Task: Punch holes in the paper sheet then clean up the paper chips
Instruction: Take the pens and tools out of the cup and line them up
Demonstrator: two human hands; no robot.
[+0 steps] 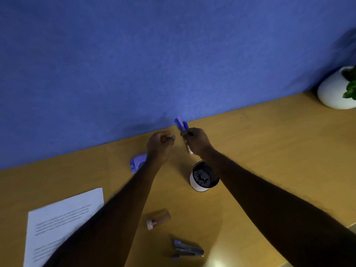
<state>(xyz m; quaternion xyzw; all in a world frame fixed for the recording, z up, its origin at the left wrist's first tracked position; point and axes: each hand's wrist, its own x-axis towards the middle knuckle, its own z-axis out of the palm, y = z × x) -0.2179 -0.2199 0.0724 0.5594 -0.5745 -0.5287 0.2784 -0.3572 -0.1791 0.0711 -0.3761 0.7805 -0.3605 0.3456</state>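
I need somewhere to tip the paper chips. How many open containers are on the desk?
2. A white cup stands on the desk, nearer the camera than the right hand holding pens; a white plant pot sits far right by the wall. Others may be off-frame.

Left forearm (119, 199) and right forearm (260, 189), both bare, are stretching forward and converging. Left hand (160, 145) is hovering, fingers curling into the palm, thumb lying toward the forefinger; nothing is showing in it. Right hand (196, 141) is sitting just beside it, a small gap between them, knuckles up, fingers wrapping round a bunch of pens (181, 124) that is sticking out above the fist.
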